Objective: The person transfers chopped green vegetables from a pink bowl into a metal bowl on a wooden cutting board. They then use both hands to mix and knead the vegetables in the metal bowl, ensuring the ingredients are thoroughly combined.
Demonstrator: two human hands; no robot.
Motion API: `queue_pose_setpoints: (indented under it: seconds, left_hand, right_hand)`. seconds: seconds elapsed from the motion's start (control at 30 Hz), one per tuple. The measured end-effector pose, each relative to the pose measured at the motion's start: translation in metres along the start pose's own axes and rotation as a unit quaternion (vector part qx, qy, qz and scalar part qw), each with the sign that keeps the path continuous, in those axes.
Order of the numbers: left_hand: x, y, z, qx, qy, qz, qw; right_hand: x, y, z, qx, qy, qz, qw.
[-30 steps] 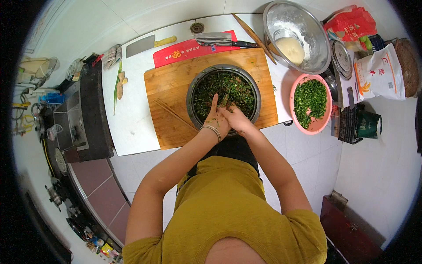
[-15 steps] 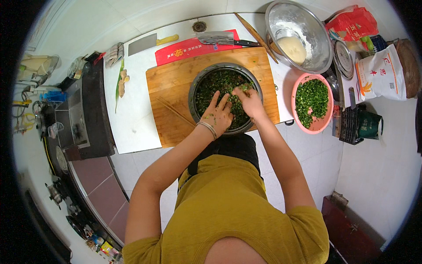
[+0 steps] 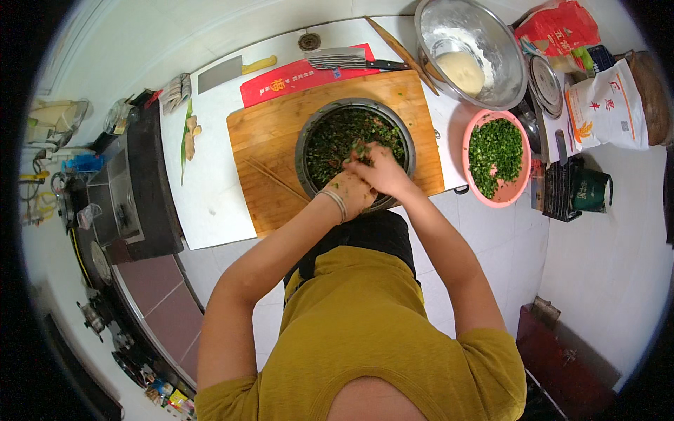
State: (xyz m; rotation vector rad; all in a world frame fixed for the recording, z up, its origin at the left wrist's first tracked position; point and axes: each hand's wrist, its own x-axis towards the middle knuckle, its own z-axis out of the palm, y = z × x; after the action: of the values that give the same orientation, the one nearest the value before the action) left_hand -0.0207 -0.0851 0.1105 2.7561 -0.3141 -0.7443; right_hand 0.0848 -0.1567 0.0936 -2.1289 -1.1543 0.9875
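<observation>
At the near edge of the wooden board (image 3: 281, 133), on the white counter (image 3: 210, 203): a round metal bowl (image 3: 309, 137) full of chopped greens mix (image 3: 337, 137), set toward the board's right half. Both hands inside it, at the near rim. Left hand (image 3: 349, 193) low against the rim nearest the body, fingers curled shut, seemingly cupping a lump of the mix, bracelet at the wrist. Right hand (image 3: 378, 167) just beyond and slightly right, touching the left, fingers bent and pressed together over a clump of green. Whether anything is truly pinched between the fingertips: cannot tell.

Bulk of the mix lying away from both hands, toward the far and left side of the bowl; right hand the nearer to it. No long axis to a round bowl; forearms converging on it from the lower edge.

A pair of chopsticks (image 3: 275, 179) slanting on the board just left of the bowl, apart from the left wrist. Bare board to the left. To the right, well apart, a pink bowl (image 3: 472, 133) of chopped greens near the counter edge; beyond, a big steel basin (image 3: 505, 63) with a dough ball (image 3: 460, 72). At the far edge, a cleaver (image 3: 225, 71) and a knife (image 3: 351, 60) on a red mat (image 3: 281, 83).
</observation>
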Motion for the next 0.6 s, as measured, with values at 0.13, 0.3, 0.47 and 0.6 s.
queue_pose_setpoints:
  seconds: [0.13,0.3,0.47,0.6]
  left_hand:
    - [-0.025,-0.005,0.011,-0.041,0.202,0.023,0.978]
    - [-0.045,-0.025,0.031,-0.168,0.338,-0.051,0.925]
    - [-0.041,-0.017,0.009,-0.188,0.442,-0.067,0.875]
    - [-0.035,-0.021,0.011,-0.089,0.44,-0.088,0.889]
  right_hand:
    - [-0.004,-0.001,-0.025,-0.138,-0.034,-0.055,0.988]
    - [-0.005,0.009,-0.029,-0.242,-0.007,-0.081,0.967]
    - [-0.014,-0.012,-0.032,-0.161,-0.075,-0.076,0.981]
    - [-0.021,-0.01,-0.04,0.054,-0.094,-0.092,0.99]
